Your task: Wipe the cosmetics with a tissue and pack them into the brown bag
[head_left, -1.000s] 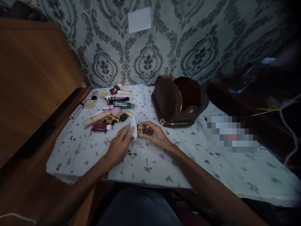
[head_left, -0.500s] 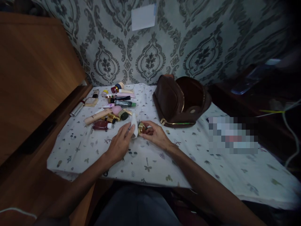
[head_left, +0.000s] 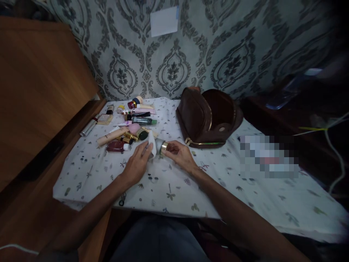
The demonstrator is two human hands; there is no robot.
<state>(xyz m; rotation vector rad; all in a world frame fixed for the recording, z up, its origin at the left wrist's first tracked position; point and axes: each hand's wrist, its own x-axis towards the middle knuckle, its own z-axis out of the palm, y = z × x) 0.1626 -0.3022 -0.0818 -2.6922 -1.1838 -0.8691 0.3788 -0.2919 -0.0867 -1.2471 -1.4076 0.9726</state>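
In my left hand [head_left: 136, 162] is a folded white wipe or tissue [head_left: 152, 143], pinched between the thumb and fingers. My right hand [head_left: 181, 156] is closed around the gold end of a small pale jar [head_left: 160, 146], tilted on its side just above the cloth. The wipe is beside the jar's pale end; I cannot tell whether they touch. Left of my hands lie a dark red bottle [head_left: 116, 146], a beige tube [head_left: 112, 136], a pink sponge [head_left: 134, 128] and several other cosmetics.
An unzipped brown leather bag [head_left: 195, 118] stands on the patterned tablecloth [head_left: 169, 185] to the right. Further right is a blurred-out item [head_left: 268, 158]. A wooden cabinet [head_left: 40, 80] borders the table at left, and a papered wall rises behind.
The jar has turned in my right hand, so its pale side now shows beside the gold end. My left hand with the wipe has shifted slightly left.
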